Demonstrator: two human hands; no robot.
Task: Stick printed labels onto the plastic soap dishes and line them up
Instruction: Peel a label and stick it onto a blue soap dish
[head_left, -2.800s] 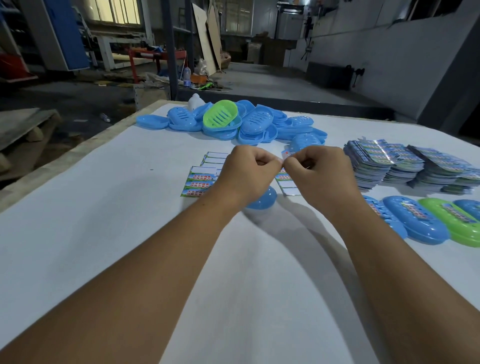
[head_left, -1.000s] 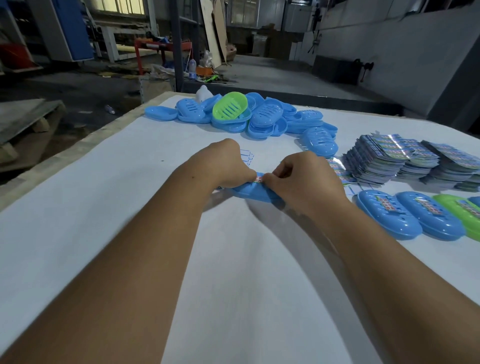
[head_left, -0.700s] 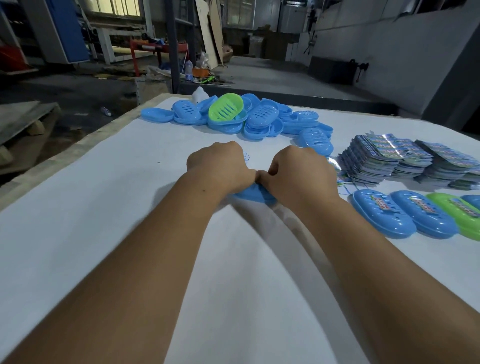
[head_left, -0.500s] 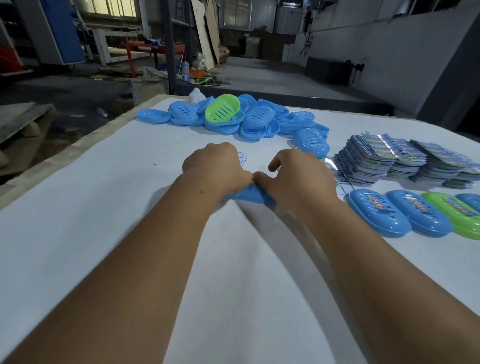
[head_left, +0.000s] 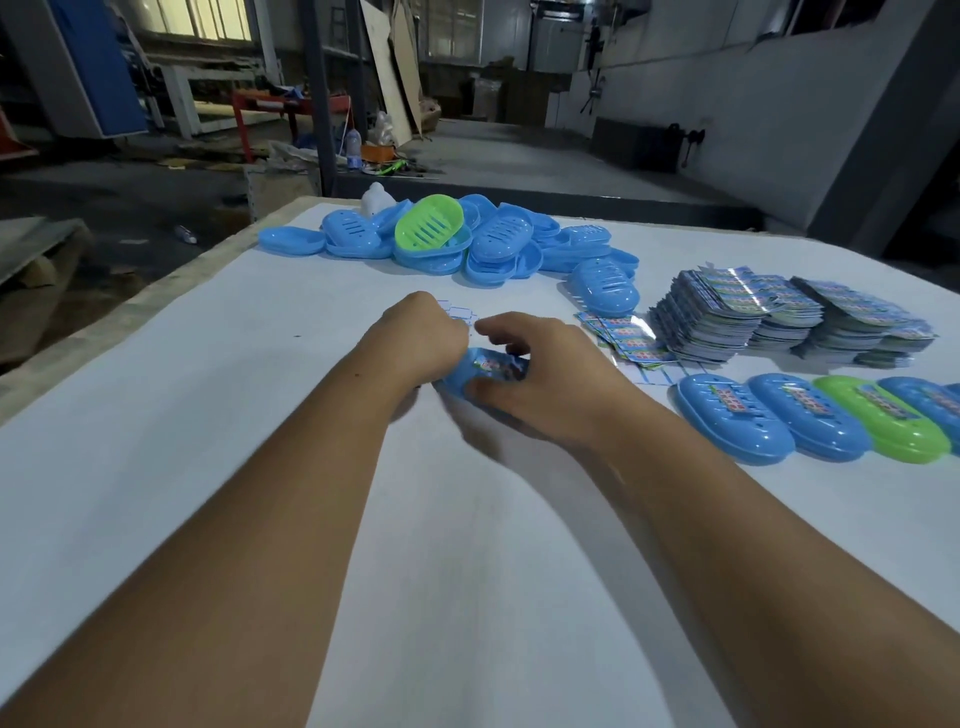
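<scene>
A blue soap dish (head_left: 464, 376) lies on the white table (head_left: 218, 415) between my hands, with a printed label (head_left: 496, 364) showing on its top. My left hand (head_left: 423, 338) is curled at the dish's left end and holds it there. My right hand (head_left: 545, 387) grips the right end, thumb on the near side and fingers arched over the label. To the right, several labelled dishes stand in a row: blue (head_left: 732, 418), blue (head_left: 808, 415), green (head_left: 883, 423), blue (head_left: 930, 405).
A pile of unlabelled blue dishes (head_left: 498, 244) with one green dish (head_left: 428, 221) lies at the back. Stacks of printed labels (head_left: 727, 317) sit at the right, loose label strips (head_left: 623, 338) beside them. The table's left edge (head_left: 156, 296) drops to the floor.
My hands, pressed together over the dish, have parted. The right fingers lifted and spread, and the stuck label now shows on the dish top.
</scene>
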